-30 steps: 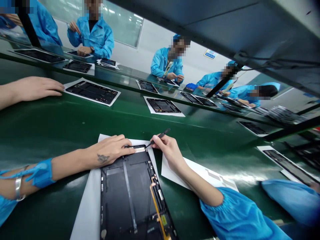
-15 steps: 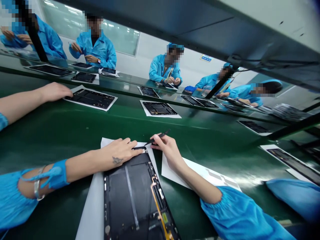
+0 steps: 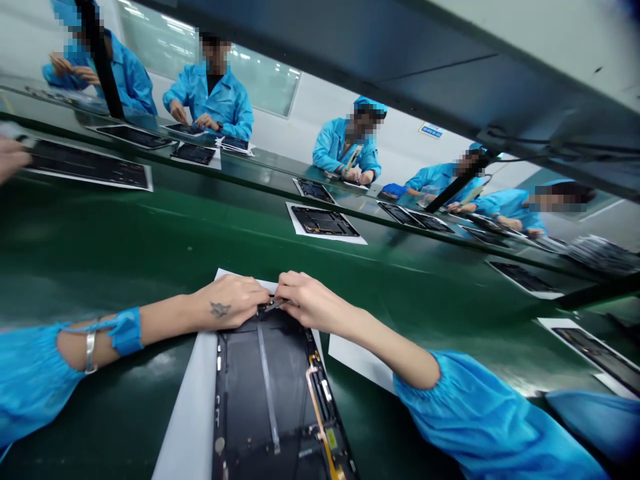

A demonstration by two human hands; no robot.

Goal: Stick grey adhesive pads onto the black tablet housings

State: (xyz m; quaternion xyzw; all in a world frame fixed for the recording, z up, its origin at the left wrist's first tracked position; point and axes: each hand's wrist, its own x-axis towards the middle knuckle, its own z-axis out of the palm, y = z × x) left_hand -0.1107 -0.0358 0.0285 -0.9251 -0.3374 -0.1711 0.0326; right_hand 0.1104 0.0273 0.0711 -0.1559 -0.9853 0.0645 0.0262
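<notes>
An opened black tablet housing (image 3: 287, 393) lies on a white paper sheet (image 3: 183, 420) in front of me, with an orange flex cable (image 3: 320, 407) along its right side. My left hand (image 3: 237, 300) is at its far left corner, fingers bent and pinched together at the edge; what they grip, if anything, is hidden. My right hand (image 3: 313, 300) is closed at the far edge, close beside the left fingertips. The thin grey tip of the tweezers (image 3: 273, 305) pokes out from its fingers, over the housing; the rest of them is covered.
Another white sheet (image 3: 360, 360) lies under my right forearm. Across the green bench (image 3: 190, 233), more tablet housings (image 3: 327, 221) rest on paper. Co-workers in blue (image 3: 213, 100) sit opposite. A co-worker's hand (image 3: 13, 157) is at far left. A shelf (image 3: 400, 60) hangs overhead.
My right hand has moved left and turned inward over the housing's far edge. My left fingers, flat before, are now bent. At left, the co-worker's hand and a housing have shifted left.
</notes>
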